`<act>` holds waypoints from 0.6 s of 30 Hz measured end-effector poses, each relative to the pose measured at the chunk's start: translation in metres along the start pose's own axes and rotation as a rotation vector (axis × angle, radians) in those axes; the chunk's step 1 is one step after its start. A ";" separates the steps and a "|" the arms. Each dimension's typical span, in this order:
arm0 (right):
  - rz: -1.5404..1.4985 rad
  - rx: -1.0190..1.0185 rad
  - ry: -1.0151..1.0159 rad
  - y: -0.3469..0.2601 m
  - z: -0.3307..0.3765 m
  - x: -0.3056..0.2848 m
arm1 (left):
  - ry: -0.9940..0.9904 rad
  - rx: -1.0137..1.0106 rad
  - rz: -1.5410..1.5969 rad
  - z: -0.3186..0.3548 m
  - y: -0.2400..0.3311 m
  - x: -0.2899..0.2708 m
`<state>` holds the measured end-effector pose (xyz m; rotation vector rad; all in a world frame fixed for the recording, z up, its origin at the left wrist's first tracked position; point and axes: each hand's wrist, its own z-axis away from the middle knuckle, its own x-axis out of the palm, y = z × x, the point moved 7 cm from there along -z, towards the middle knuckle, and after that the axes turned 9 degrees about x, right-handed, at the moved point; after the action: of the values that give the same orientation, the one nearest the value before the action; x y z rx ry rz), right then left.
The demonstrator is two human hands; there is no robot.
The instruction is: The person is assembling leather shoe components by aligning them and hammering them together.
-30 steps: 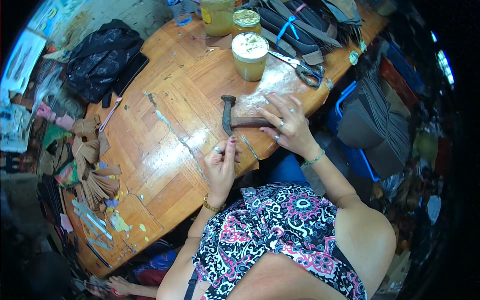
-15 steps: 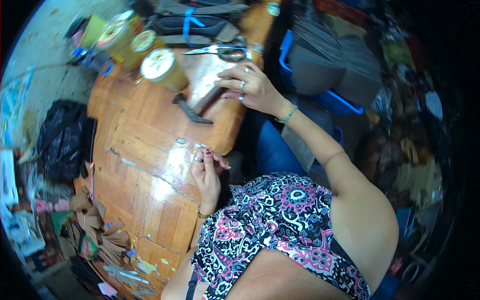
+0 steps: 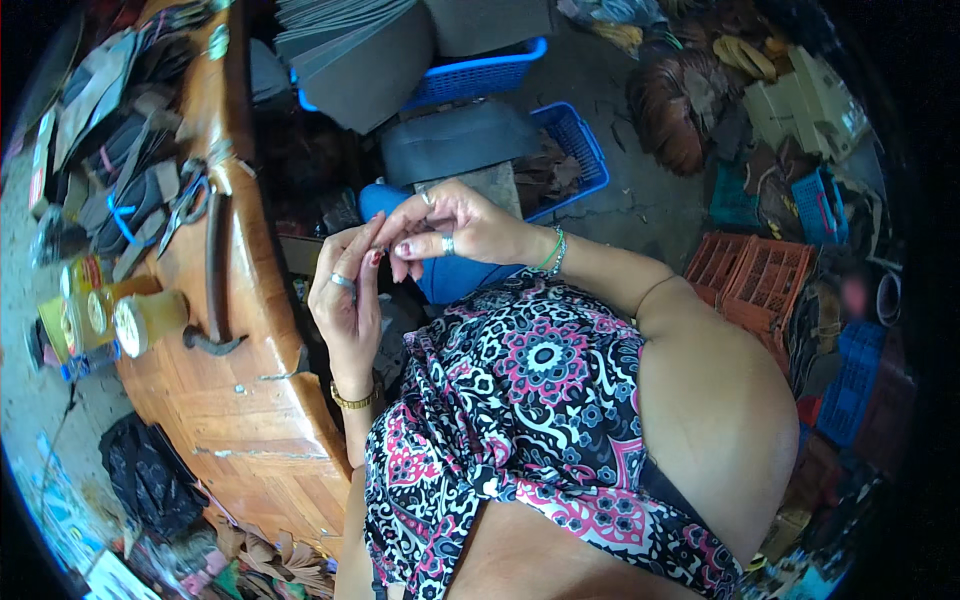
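My left hand (image 3: 348, 300) is raised beside the edge of the wooden table (image 3: 235, 410), fingers upright and loosely together, a ring on one finger and a gold band at the wrist. My right hand (image 3: 455, 228), with a ring and green bracelets, curls over it. Its fingertips pinch at the tips of my left fingers. I see nothing held between them. Both hands hover above my lap, off the table. On the table near my left hand lies a dark hammer (image 3: 215, 275), with scissors (image 3: 183, 207) just beyond it.
Lidded jars (image 3: 148, 320) stand at the table's left side, and dark cut pieces (image 3: 110, 150) are piled at its far end. Blue baskets (image 3: 575, 150) and grey sheets (image 3: 360, 50) sit on the floor ahead. Orange crates (image 3: 760, 270) are to the right, a black bag (image 3: 150, 480) at lower left.
Both hands have left the table and the piece beside the hammer and come together in front of my body. The view has swung right, toward the floor.
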<state>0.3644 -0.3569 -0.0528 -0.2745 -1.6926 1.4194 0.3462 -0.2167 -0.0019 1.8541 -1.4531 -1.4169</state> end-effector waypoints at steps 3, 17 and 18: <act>-0.058 -0.025 0.098 0.020 0.027 -0.044 | -0.035 0.055 -0.132 -0.014 -0.011 0.047; -0.492 0.051 0.489 0.130 0.111 -0.144 | -0.491 0.217 -0.208 -0.010 -0.075 0.197; -0.572 0.070 0.466 0.138 0.116 -0.146 | -0.511 0.206 -0.171 -0.007 -0.077 0.202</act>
<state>0.3161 -0.4882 -0.2386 -0.0606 -1.2032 0.8973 0.3798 -0.3675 -0.1537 1.8550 -1.7627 -2.0012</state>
